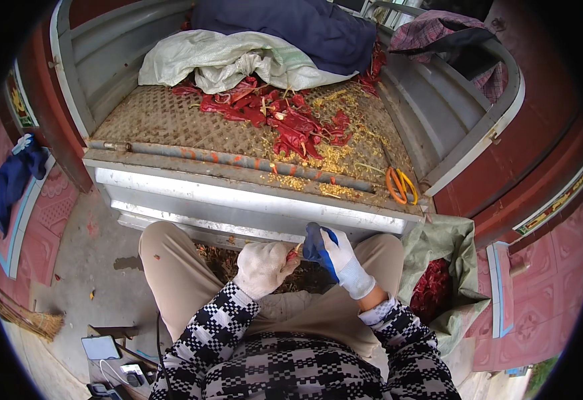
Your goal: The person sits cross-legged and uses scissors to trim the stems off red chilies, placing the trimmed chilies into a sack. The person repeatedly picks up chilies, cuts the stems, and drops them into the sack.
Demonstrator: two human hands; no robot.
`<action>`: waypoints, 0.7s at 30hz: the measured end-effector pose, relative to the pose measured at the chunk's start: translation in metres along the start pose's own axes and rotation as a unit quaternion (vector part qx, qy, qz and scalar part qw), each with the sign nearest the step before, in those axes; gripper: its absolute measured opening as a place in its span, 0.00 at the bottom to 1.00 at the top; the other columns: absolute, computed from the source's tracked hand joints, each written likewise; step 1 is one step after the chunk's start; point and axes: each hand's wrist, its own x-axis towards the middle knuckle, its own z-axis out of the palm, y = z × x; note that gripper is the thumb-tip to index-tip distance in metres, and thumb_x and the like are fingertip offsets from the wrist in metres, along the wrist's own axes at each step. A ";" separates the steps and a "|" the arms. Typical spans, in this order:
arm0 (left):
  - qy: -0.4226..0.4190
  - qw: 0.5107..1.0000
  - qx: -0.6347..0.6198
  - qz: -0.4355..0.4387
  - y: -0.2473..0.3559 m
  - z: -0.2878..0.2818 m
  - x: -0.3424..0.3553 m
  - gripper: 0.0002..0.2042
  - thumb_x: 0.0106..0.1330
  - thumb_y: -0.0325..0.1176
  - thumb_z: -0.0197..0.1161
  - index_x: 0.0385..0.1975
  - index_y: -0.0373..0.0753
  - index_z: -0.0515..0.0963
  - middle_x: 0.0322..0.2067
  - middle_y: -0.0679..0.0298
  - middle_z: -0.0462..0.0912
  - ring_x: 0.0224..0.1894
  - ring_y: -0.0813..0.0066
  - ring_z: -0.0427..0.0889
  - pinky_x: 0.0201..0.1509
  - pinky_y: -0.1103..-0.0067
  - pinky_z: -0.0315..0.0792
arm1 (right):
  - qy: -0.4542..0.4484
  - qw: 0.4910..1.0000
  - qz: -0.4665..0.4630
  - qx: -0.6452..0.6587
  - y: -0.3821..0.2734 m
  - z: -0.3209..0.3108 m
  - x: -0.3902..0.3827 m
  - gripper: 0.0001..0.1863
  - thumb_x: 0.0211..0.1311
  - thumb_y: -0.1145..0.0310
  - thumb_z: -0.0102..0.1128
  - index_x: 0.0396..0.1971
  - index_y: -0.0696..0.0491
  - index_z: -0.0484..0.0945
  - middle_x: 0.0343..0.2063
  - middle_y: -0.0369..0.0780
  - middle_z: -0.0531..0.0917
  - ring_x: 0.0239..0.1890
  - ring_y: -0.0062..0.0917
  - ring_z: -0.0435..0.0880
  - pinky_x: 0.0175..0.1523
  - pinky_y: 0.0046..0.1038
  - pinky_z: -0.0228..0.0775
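Note:
My left hand (263,269), in a white glove, is closed round a dried red chili (293,254), most of it hidden by the fingers. My right hand (335,255), in a blue and white glove, meets it from the other side, fingers pinched at the chili's pale end. Both hands are over my lap, just below the edge of a metal truck bed (171,130). On that bed, in front of me, lies a heap of dried red chilies (298,127) with yellow seeds (335,159) scattered about. Scissors with orange and yellow handles (400,185) rest at the bed's right front corner.
A white woven sack (238,57) and dark blue cloth (291,30) cover the bed's far part. Right of my knee stands a green sack (448,247) holding red chilies. At left are a broom (35,319) and a low stool with a phone (101,347).

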 end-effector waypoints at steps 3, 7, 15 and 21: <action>-0.006 0.999 0.012 0.036 -0.004 0.002 0.000 0.13 0.47 0.32 0.71 0.29 0.36 0.75 0.21 0.60 0.77 0.26 0.55 0.78 0.34 0.66 0.72 | 0.005 0.982 -0.091 -0.163 -0.019 -0.001 -0.013 0.12 0.62 0.63 0.55 0.35 0.58 0.79 0.30 0.48 0.81 0.32 0.42 0.80 0.39 0.35 0.72; -0.014 0.998 0.029 0.054 -0.008 0.006 -0.001 0.15 0.44 0.31 0.71 0.30 0.36 0.74 0.24 0.59 0.78 0.29 0.57 0.79 0.36 0.66 0.72 | -0.004 0.941 -0.213 -0.262 -0.028 0.004 -0.013 0.10 0.58 0.65 0.57 0.33 0.57 0.79 0.31 0.48 0.81 0.35 0.47 0.79 0.41 0.40 0.71; -0.009 1.000 0.012 0.020 -0.006 0.004 0.000 0.13 0.46 0.32 0.70 0.29 0.37 0.74 0.25 0.59 0.78 0.30 0.56 0.79 0.37 0.66 0.72 | 0.083 0.980 -0.179 -0.001 0.000 0.030 -0.006 0.09 0.60 0.71 0.54 0.27 0.60 0.78 0.24 0.43 0.81 0.24 0.31 0.78 0.31 0.30 0.69; 0.023 0.994 0.005 0.106 -0.007 0.024 -0.018 0.14 0.46 0.32 0.70 0.33 0.37 0.77 0.26 0.59 0.80 0.33 0.57 0.81 0.41 0.66 0.74 | 0.037 0.978 -0.143 0.146 -0.016 0.021 -0.004 0.12 0.68 0.68 0.53 0.34 0.62 0.79 0.24 0.36 0.80 0.23 0.17 0.75 0.30 0.20 0.69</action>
